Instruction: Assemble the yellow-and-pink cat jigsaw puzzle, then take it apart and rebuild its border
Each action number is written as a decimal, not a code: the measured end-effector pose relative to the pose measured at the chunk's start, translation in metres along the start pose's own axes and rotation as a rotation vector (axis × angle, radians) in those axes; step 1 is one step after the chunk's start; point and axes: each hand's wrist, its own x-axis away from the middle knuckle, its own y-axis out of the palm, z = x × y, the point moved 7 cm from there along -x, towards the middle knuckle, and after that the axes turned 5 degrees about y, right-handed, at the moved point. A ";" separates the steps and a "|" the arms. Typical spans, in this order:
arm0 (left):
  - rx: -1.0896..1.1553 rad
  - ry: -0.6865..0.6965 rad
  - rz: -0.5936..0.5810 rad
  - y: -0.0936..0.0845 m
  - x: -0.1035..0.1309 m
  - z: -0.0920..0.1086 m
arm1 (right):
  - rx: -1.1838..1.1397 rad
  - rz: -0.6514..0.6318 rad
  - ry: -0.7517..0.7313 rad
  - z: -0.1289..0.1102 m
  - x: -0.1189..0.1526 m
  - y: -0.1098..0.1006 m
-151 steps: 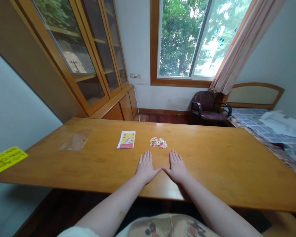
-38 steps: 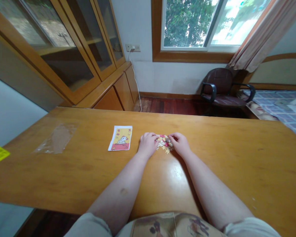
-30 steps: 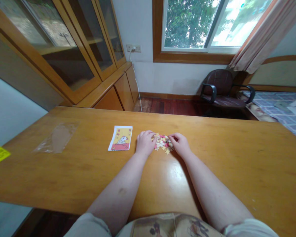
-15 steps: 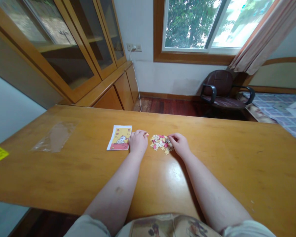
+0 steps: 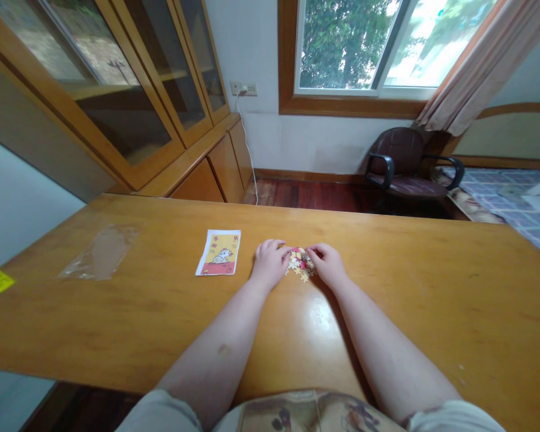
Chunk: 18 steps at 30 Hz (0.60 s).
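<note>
Small pink, yellow and white jigsaw pieces point(image 5: 302, 263) heaped on glossy brown wooden table point(image 5: 162, 312) between hands, none visibly joined. Left hand point(image 5: 268, 264) curled, right hand point(image 5: 330, 264) fingertips bunched, both at heap; can't tell if pinching.

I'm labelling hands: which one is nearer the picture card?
The left hand, between the picture card and the puzzle pieces; the right hand is on the pieces' far side.
</note>
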 end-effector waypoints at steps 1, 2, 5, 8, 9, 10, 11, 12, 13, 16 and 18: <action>0.003 0.020 -0.022 0.003 0.000 0.003 | -0.001 0.000 0.002 0.001 0.000 0.000; 0.005 0.035 -0.043 0.006 0.001 0.004 | -0.002 -0.001 0.001 0.001 0.000 0.001; 0.012 0.064 -0.083 0.013 0.002 0.006 | -0.001 0.000 -0.005 0.001 0.000 0.001; 0.023 0.071 -0.092 0.015 0.002 0.005 | 0.002 0.003 -0.003 0.001 0.000 0.001; 0.027 0.067 -0.094 0.015 0.002 0.004 | 0.002 0.004 -0.001 0.001 0.000 0.001; 0.032 0.060 -0.095 0.015 0.002 0.004 | 0.001 0.004 0.000 0.001 0.000 0.001; 0.037 0.052 -0.095 0.015 0.002 0.003 | -0.001 0.005 0.001 0.000 0.000 0.000; 0.041 0.046 -0.095 0.015 0.002 0.003 | -0.001 0.006 -0.001 0.000 0.000 0.000; 0.045 0.041 -0.094 0.015 0.001 0.003 | 0.001 0.007 -0.004 0.000 0.000 0.000; 0.055 0.032 -0.084 0.013 0.001 0.003 | 0.033 0.012 -0.018 0.000 0.000 0.000; 0.062 0.026 -0.080 0.012 0.001 0.003 | 0.082 0.013 -0.062 -0.003 -0.001 0.000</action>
